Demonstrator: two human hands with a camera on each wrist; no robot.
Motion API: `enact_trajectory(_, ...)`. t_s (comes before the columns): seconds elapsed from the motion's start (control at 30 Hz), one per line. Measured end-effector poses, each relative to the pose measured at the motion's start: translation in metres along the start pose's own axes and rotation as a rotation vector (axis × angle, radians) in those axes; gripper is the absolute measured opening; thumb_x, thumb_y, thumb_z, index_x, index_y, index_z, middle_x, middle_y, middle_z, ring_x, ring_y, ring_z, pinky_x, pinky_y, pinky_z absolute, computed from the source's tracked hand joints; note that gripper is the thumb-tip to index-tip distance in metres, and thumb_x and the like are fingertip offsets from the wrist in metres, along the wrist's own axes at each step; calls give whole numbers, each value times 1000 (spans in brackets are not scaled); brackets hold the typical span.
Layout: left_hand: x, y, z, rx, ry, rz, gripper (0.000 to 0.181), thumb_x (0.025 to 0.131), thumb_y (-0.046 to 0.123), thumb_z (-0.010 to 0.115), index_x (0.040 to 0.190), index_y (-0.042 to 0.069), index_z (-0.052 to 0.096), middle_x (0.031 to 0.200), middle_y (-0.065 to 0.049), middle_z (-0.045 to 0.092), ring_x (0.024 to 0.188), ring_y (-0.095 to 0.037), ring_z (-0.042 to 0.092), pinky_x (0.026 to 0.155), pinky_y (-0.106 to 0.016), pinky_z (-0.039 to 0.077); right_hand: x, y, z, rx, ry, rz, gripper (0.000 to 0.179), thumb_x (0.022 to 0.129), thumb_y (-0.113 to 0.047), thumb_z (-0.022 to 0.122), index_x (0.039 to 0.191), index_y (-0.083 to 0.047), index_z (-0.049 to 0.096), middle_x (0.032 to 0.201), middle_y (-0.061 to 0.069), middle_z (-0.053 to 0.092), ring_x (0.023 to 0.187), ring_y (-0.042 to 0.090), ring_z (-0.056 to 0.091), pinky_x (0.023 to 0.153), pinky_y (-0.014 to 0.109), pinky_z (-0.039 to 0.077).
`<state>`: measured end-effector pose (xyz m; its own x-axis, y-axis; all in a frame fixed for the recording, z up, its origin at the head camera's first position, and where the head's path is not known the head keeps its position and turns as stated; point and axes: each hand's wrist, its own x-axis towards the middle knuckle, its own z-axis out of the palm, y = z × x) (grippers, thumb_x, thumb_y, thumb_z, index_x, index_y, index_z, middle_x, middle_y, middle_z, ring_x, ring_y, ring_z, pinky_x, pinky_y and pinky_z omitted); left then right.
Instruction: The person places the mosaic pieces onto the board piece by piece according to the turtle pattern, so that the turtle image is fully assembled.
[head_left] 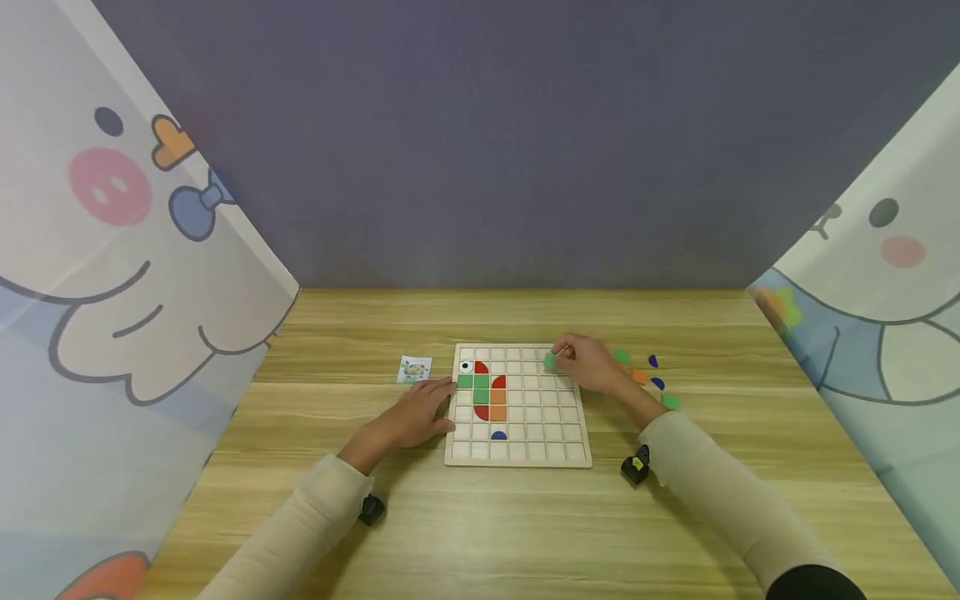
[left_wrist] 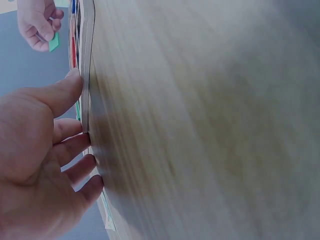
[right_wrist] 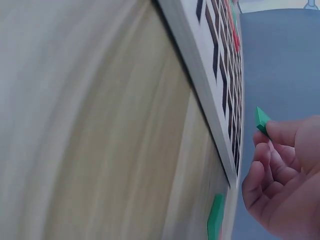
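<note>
A pale wooden grid board lies on the table, with coloured tiles set in cells on its left side. Among these are a white round eye tile, green squares, orange squares, red curved pieces and a blue half-round. My right hand pinches a green square tile between thumb and finger, above the board's upper right part. At the board's left edge my left hand rests with fingers extended, touching the rim in the left wrist view.
Right of the board lie loose pieces: green squares, an orange piece and blue half-rounds. A small pattern card is at the board's upper left. Grey and cartoon-printed panels surround the wooden table.
</note>
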<state>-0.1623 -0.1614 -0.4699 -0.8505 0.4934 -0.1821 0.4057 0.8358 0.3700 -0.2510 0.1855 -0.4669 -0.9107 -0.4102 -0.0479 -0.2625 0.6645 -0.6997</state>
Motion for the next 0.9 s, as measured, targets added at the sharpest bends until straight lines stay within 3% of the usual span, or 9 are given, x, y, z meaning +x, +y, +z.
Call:
enact_trajectory(0.33, 0, -2, 2, 6, 14, 26, 70, 100, 33, 66, 154, -1, 39, 160, -21, 40, 150, -40, 36, 124, -57, 26, 6, -18, 19, 39, -80, -18, 14, 100, -16, 63, 111, -8, 67, 99, 6, 72, 82, 15, 64, 73, 30, 53)
enact_trajectory(0.9, -1, 0, 2, 2, 23, 17, 68, 99, 30, 67, 154, -2, 40, 160, -21, 40, 149, -40, 36, 123, -58, 27, 11, -38, 38, 15, -120, -69, 12, 97, -15, 67, 106, -9, 69, 90, 1, 69, 77, 12, 58, 76, 32, 51)
